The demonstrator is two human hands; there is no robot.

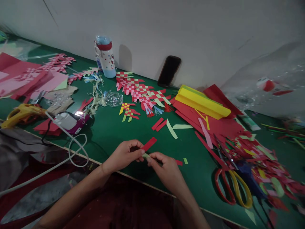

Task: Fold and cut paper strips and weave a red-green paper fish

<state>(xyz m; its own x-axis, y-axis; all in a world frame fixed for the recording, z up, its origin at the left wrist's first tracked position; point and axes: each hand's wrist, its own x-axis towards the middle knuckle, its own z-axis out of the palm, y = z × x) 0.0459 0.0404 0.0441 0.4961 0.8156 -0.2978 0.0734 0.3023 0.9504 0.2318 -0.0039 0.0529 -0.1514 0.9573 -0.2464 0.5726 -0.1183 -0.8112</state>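
My left hand (124,155) pinches a red paper strip (149,143) that sticks up and to the right from its fingertips. My right hand (166,170) is closed just beside it, pinching a pale green paper strip (145,155) where the two strips meet. Both hands hover over the near edge of the green table (114,127). A few loose red and green strips (166,125) lie just beyond the hands.
Woven red-and-green paper pieces (140,90), a bottle (106,57), a phone (169,70), a yellow paper roll (202,101) on red sheets, scissors (234,187) among paper scraps at right. Glue gun (22,114), a white-and-purple device (69,121), cable and pink sheets at left.
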